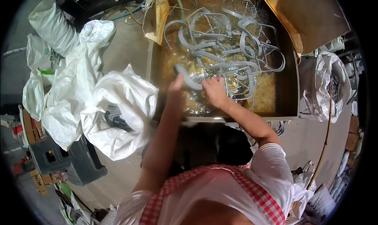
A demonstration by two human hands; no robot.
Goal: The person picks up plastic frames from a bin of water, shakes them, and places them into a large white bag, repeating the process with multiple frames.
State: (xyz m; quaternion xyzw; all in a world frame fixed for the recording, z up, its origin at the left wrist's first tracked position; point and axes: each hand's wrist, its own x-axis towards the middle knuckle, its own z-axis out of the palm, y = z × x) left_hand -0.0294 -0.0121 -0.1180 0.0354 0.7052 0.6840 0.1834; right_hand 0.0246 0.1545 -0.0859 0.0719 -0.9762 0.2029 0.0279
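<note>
Over a wet tray (272, 99), a grey strip (190, 82) is pinched by the right hand (214, 91), slanting up leftward to the left hand (175, 86), whose blurred grip cannot be told.

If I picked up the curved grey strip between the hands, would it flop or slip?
The curved grey strip is probably springy, not floppy, since it holds an arc between the left hand and right hand. It looks slim, so it's likely light. It may be slippery too, because the tray below shines wet.
</note>
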